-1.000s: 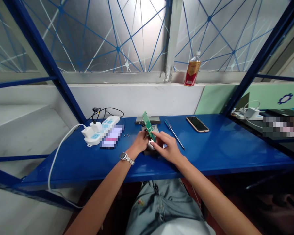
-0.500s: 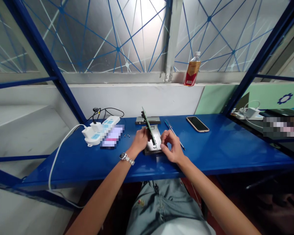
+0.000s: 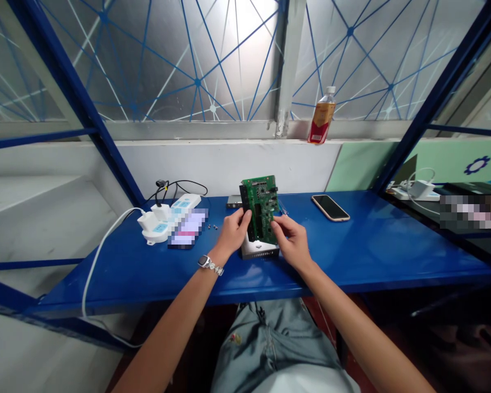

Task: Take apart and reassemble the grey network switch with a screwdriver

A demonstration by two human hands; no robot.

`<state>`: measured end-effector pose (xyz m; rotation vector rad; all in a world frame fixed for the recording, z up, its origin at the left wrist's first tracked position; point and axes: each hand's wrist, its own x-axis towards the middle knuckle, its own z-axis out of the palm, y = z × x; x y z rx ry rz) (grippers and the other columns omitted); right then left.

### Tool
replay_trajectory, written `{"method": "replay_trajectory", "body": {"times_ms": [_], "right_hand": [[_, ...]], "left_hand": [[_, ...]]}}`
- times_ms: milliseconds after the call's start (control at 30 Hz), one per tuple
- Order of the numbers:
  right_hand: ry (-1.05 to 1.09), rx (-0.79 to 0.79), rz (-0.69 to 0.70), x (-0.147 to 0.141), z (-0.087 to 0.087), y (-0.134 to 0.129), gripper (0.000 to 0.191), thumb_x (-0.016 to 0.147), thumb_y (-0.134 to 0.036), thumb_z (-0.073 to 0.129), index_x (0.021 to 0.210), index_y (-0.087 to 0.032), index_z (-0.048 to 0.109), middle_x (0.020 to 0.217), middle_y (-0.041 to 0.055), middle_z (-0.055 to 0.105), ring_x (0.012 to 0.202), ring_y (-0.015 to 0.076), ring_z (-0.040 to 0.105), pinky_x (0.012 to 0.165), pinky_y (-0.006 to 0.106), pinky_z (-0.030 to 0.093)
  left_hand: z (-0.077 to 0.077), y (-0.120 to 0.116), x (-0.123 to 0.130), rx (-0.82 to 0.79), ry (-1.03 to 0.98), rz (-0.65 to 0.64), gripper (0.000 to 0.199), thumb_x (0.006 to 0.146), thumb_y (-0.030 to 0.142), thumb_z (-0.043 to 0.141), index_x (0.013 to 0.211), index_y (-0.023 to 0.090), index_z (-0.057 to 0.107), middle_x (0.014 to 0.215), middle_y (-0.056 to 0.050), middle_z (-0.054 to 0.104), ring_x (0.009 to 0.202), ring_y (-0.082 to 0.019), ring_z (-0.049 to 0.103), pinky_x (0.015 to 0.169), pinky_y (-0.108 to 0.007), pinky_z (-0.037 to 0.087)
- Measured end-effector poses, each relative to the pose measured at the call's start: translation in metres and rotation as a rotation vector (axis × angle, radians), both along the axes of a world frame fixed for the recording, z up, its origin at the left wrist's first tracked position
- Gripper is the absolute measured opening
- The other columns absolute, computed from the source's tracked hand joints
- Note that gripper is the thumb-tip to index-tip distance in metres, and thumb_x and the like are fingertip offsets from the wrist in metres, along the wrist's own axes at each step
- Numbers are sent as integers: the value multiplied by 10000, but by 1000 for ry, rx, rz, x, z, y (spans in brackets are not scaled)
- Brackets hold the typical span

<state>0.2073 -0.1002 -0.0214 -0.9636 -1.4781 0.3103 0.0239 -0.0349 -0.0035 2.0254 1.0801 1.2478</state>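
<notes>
The green circuit board (image 3: pixel 261 210) was held upright and slightly tilted directly above the metal case (image 3: pixel 260 251). The left hand (image 3: pixel 237 232) and right hand (image 3: pixel 291 243) each gripped 1 side of the board, with fingers curled firmly around its edges. Risk noted: a slipped grip could drop the board onto the case and damage its components. A careless sleeve or hand could also scatter the small screws (image 3: pixel 215 226) left of the case.

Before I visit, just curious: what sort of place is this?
Probably an electronics workbench: a green circuit board, a metal casing beneath it, and tiny screws on the blue table.
</notes>
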Motion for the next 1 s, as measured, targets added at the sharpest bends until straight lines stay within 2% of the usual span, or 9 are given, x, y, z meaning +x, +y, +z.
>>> {"method": "replay_trajectory", "body": {"times_ms": [133,300,433,567,767,1000], "right_hand": [[102,-95,-24,3,-2,6,327,990,-474,559,984,-200,738,837,50,674,726,189,594,647,297,483],[124,-241,65,3,-6,12,381,985,-498,539,1039,-176,735,716,32,651,666,194,594,587,284,477],[65,-248,74,1,-7,13,349,983,-461,538,1041,-186,745,645,16,617,664,206,598,589,289,474],[-10,-295,79,-3,-5,12,378,997,-469,502,1050,-183,744,728,35,673,711,210,619,629,295,487],[-56,-306,241,-7,-4,12,431,1048,-502,407,1170,-197,686,892,39,709,838,212,645,802,326,503],[-69,-312,265,-8,-4,11,476,1057,-535,345,1062,-188,670,828,30,657,766,196,583,746,314,467]], "left_hand": [[-2,1,-3,-35,-103,-95,436,1009,561,439,746,216,483,577,23,517,541,-156,519,552,-283,411],[0,1,-4,44,-156,-136,409,1007,552,454,854,194,578,742,-24,613,688,-179,564,619,-298,442],[2,-7,0,-52,-205,-277,384,982,586,502,969,202,525,642,35,540,540,-127,494,522,-255,383],[-1,-12,5,-114,-260,-379,405,932,583,602,1014,226,430,658,56,552,491,-102,484,486,-228,358],[-5,-15,6,-24,-214,-451,385,975,590,509,1057,221,440,702,32,564,585,-135,535,572,-263,412],[-3,-17,6,50,-152,-429,330,987,534,505,1051,214,454,703,29,568,605,-140,534,605,-270,410]]}}
